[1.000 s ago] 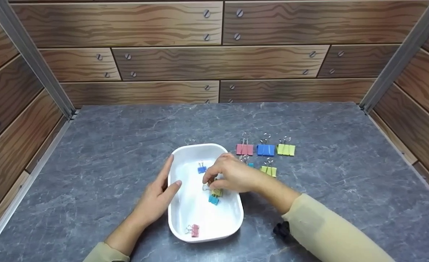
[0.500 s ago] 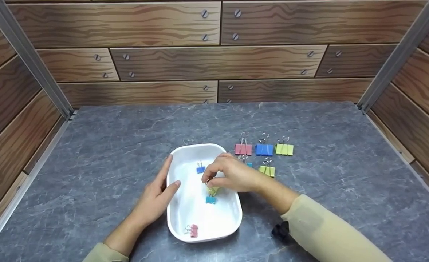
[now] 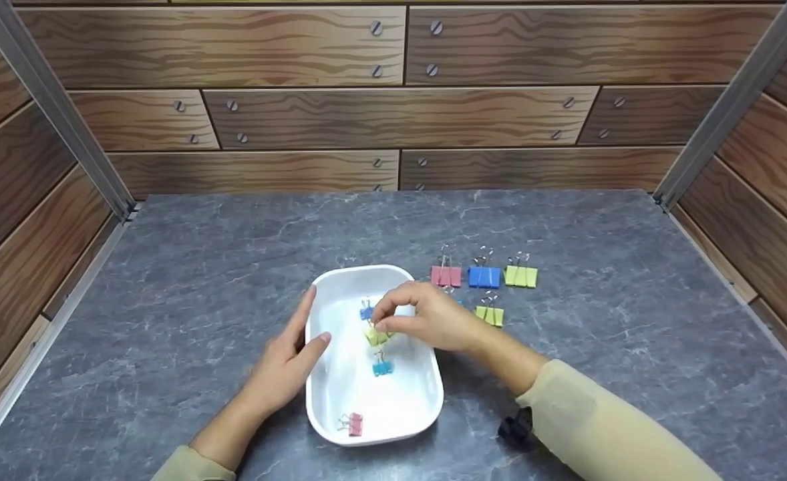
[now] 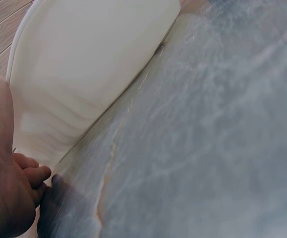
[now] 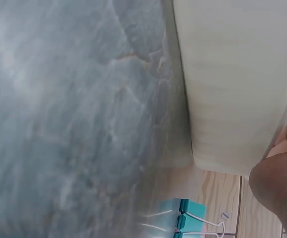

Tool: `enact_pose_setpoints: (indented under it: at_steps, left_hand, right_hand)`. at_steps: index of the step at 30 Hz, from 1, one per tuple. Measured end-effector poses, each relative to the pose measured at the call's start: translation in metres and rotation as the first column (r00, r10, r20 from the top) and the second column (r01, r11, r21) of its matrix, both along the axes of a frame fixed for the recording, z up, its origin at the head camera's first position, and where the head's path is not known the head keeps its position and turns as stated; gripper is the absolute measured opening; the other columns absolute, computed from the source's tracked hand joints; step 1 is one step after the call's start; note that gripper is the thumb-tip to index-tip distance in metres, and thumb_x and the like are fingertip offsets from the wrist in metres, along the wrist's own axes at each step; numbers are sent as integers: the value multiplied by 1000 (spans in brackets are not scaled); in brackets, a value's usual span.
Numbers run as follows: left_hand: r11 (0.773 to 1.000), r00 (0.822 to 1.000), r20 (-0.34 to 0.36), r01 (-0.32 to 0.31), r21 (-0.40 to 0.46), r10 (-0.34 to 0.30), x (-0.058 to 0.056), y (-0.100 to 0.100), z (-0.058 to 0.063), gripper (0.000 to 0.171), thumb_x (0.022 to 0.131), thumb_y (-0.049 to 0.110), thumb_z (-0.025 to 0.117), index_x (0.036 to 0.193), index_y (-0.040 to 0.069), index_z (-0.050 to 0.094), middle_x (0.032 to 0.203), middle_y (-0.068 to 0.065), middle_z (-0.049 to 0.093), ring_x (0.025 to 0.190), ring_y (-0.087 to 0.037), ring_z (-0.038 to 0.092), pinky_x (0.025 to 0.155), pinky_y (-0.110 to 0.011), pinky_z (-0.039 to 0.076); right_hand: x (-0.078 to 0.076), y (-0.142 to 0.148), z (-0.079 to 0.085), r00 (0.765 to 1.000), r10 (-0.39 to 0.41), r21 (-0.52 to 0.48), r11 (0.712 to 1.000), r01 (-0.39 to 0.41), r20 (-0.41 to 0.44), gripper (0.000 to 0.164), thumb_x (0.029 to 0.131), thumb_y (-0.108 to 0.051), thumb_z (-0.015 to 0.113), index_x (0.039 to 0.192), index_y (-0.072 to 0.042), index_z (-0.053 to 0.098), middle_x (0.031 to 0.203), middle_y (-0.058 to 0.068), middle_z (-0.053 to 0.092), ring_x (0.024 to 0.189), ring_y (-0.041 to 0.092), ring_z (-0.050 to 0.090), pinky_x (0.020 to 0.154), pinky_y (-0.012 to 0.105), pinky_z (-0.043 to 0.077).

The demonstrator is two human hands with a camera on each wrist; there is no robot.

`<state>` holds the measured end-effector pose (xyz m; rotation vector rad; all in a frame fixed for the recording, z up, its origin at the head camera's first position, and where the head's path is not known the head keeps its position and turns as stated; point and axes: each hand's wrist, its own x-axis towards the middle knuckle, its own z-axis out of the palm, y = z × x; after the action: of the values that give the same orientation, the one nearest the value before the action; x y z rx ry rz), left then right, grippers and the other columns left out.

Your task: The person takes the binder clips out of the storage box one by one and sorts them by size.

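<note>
A white plastic tray [image 3: 393, 417] stands on the table, my left hand [image 3: 286, 367] gripping its left wall with the thumb over the rim. In the left wrist view, curled fingers [image 4: 32, 173] lie against the tray's outside. Over the tray my right hand [image 3: 433, 321] pinches a small yellow-green binder clip [image 3: 377, 336] between thumb and index finger. Three other small binder clips lie inside: a blue clip [image 3: 366, 313] close beyond the fingertips, a teal clip [image 3: 382, 368] nearer me, and a pink clip [image 3: 355, 424] at the near end.
Larger binder clips stand right of the tray: a pink clip [image 3: 445, 276], a blue clip [image 3: 484, 277] and a yellow-green clip [image 3: 521, 276], with another yellow-green clip [image 3: 489, 316] in front. A teal clip [image 5: 190, 218] is mostly hidden behind my right hand in the head view.
The pinched yellow-green clip has moved left and away from me, apart from the teal clip it overlapped. The teal clip has shifted slightly left. My left hand keeps its place on the tray.
</note>
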<state>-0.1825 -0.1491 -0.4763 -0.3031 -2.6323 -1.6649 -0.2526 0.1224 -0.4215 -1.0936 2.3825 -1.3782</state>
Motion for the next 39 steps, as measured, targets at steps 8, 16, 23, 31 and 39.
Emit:
enact_pose_setpoints:
  at_steps: [8,16,23,31,39]
  left_hand:
    - [1000,1000,1,0,12,0,-1,2,-1,73,109,30,60,171,33,21,172,-7,30,151,-28,40,113,-49,45]
    - [1000,1000,-14,1,22,-1,-1,1,-3,74,109,30,61,172,32,21,171,-9,33,151,-29,41,111,-49,48]
    - [1000,1000,-13,10,29,-10,-1,-1,-6,73,110,31,60,172,32,21,170,-9,33,150,-29,43,106,-43,52]
    - [1000,1000,-14,10,27,-9,0,-2,-4,73,110,31,60,172,31,20,172,-8,30,150,-29,43,105,-42,53]
    - [999,999,-45,20,34,-19,0,0,0,72,110,29,61,171,28,23,172,-8,29,152,-29,40,112,-48,46]
  right_hand:
    - [2,17,19,995,-88,-154,984,93,36,8,98,-11,78,103,-7,82,100,1,78,97,18,70,92,39,55]
    - [-1,65,38,980,-192,-233,952,197,44,9,96,-5,78,103,1,79,99,16,76,84,16,70,74,28,59]
    - [-5,117,41,941,-335,-139,931,337,37,9,98,-10,78,104,-3,79,97,11,76,83,20,70,74,27,58]
    - [-6,159,33,903,-427,-22,904,428,40,17,100,-18,77,109,-3,79,98,11,75,83,17,66,71,26,54]
    - [-8,186,15,876,-477,20,878,477,72,21,100,-16,77,114,0,77,105,12,76,88,16,68,74,26,56]
